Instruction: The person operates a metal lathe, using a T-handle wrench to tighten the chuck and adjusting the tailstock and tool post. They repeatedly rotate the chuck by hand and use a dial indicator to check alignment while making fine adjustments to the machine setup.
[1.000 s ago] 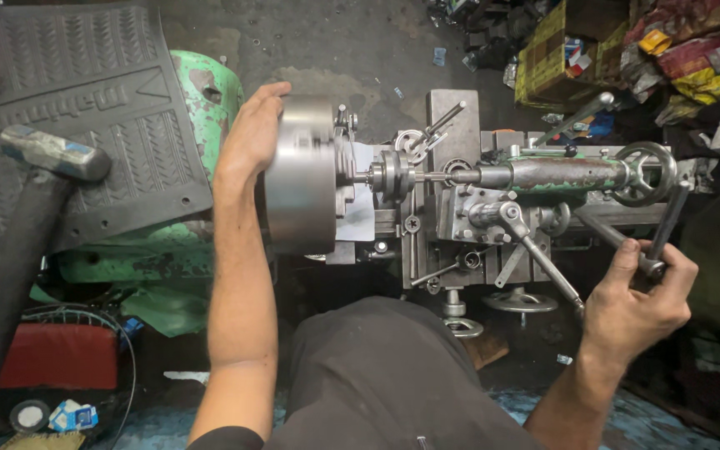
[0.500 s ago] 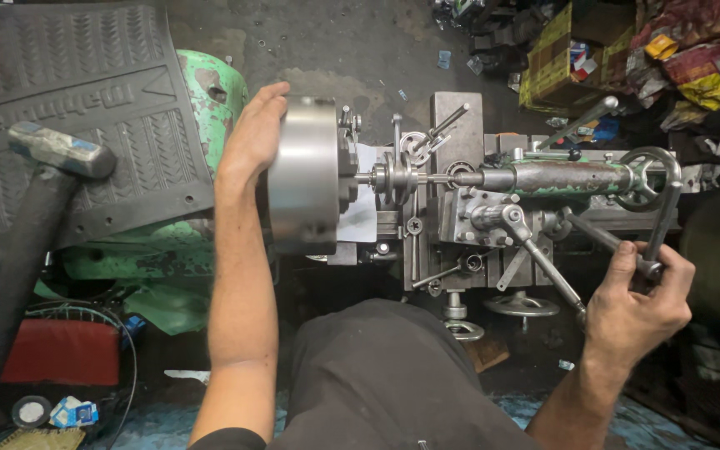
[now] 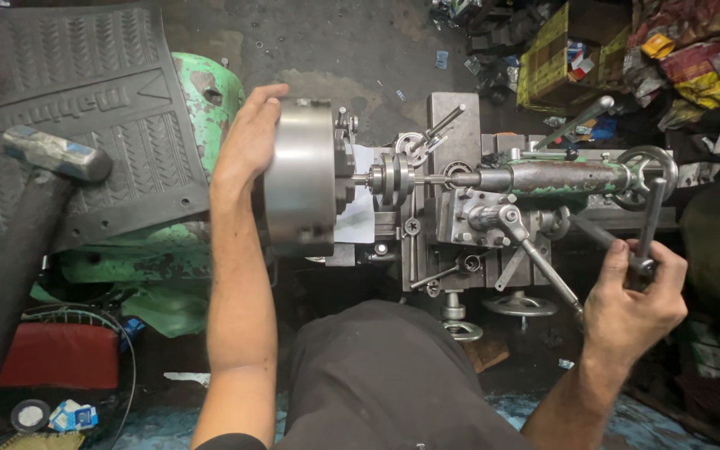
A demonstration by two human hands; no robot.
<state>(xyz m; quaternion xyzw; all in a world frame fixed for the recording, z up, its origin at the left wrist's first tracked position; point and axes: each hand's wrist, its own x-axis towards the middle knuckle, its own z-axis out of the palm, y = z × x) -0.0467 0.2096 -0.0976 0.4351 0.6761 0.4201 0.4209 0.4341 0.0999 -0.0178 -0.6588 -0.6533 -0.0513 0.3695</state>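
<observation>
My left hand (image 3: 247,146) lay flat against the back rim of the lathe's round steel chuck (image 3: 300,187), palm on the metal and fingers (image 3: 270,93) spread loosely over its top edge, pressing rather than clamping. The chuck sat at the left end of the machine, just in front of the chipped green headstock cover (image 3: 202,108). A small stepped metal workpiece (image 3: 393,177) stuck out of the chuck's face, and a thin bit ran from it into the long grey tailstock barrel (image 3: 560,177) on the right.

My right hand (image 3: 633,304) was closed around the crank handle (image 3: 650,221) of the tailstock handwheel (image 3: 647,171), fingers (image 3: 668,267) wrapped tight on the knob at the handle's lower end. Just left of that hand a slanted lever (image 3: 539,258) came down from the carriage block (image 3: 477,225), and a small flat handwheel (image 3: 520,305) sat below it, near my dark-clothed knee (image 3: 385,375).

Off to the left, a heavy sledgehammer (image 3: 56,154) rested with its head on a black ribbed rubber mat (image 3: 68,83), its thick dark shaft running down toward the lower left corner. A red box (image 3: 60,357) lay on the floor below it. Behind the tailstock, on the far right, stood a yellow crate (image 3: 547,58) among a jumble of coloured packets.
</observation>
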